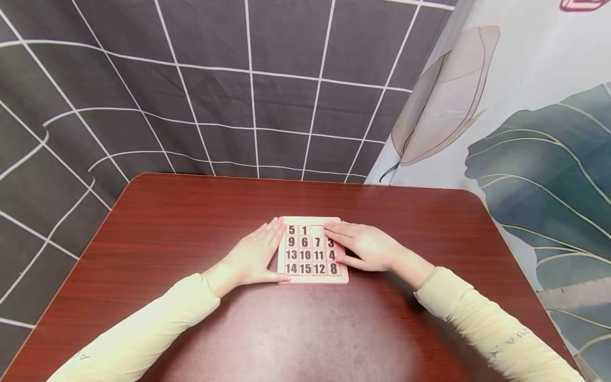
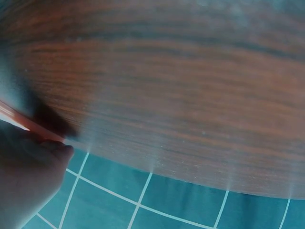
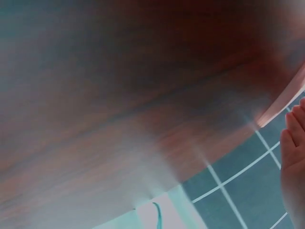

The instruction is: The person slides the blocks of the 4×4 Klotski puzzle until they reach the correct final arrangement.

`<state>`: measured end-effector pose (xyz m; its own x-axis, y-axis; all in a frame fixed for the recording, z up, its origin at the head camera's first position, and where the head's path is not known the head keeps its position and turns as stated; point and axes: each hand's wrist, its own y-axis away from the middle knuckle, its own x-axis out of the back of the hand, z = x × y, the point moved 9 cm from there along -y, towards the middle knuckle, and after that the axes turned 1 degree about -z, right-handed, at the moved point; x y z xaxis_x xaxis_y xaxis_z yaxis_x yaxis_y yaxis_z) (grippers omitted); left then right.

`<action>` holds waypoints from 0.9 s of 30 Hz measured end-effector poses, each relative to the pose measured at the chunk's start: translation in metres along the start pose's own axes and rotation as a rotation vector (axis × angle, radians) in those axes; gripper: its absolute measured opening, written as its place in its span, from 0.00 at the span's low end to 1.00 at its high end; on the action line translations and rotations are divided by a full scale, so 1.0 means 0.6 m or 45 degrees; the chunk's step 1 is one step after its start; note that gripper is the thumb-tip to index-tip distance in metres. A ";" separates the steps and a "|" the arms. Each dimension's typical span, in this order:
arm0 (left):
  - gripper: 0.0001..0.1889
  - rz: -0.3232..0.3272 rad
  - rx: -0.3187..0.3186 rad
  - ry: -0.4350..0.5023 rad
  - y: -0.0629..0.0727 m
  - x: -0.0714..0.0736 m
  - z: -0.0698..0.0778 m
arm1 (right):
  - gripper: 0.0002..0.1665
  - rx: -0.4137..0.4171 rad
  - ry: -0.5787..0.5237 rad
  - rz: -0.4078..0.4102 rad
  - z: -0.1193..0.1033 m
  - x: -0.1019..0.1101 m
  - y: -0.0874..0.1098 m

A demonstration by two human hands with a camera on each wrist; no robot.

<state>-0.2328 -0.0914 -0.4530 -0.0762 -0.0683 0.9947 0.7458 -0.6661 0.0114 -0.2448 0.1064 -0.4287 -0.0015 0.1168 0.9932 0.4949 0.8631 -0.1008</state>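
Red-brown wood makes the table, and in the head view the numbered board lies flat on it, between the two hands. The left hand is spread wide, straight fingers along the left edge and thumb on the near corner, I think so that the board cannot slide. The right hand reaches with extended fingers over the upper right tiles, its thumb near the 4; perhaps it rests there to press a tile beside the blank square.

In the left wrist view, part of the left hand touches the board's edge; its grip I cannot tell.

In the right wrist view, the right fingers appear straight, near the board's edge.
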 end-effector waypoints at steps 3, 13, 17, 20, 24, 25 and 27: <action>0.63 0.002 -0.001 0.007 0.000 0.000 0.001 | 0.38 0.022 -0.002 0.011 -0.007 0.001 -0.016; 0.63 -0.020 0.009 0.024 -0.003 -0.002 0.004 | 0.38 0.052 -0.017 -0.070 -0.028 -0.018 -0.071; 0.63 -0.019 0.008 0.034 -0.002 0.000 0.005 | 0.39 0.058 -0.019 -0.092 -0.034 -0.023 -0.078; 0.63 -0.025 0.015 0.037 -0.001 -0.001 0.003 | 0.39 0.043 -0.030 -0.104 -0.033 -0.023 -0.076; 0.63 -0.032 0.019 0.028 0.000 -0.003 0.000 | 0.39 0.024 -0.031 -0.098 -0.027 -0.019 -0.064; 0.63 -0.035 0.020 0.021 0.000 -0.004 0.000 | 0.39 0.025 -0.029 -0.089 -0.025 -0.018 -0.060; 0.63 -0.033 0.021 0.011 0.000 -0.005 -0.002 | 0.39 0.030 -0.022 -0.064 -0.022 -0.013 -0.051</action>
<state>-0.2333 -0.0918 -0.4559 -0.1011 -0.0579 0.9932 0.7541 -0.6556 0.0386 -0.2486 0.0724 -0.4329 -0.0411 0.0813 0.9958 0.4730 0.8795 -0.0523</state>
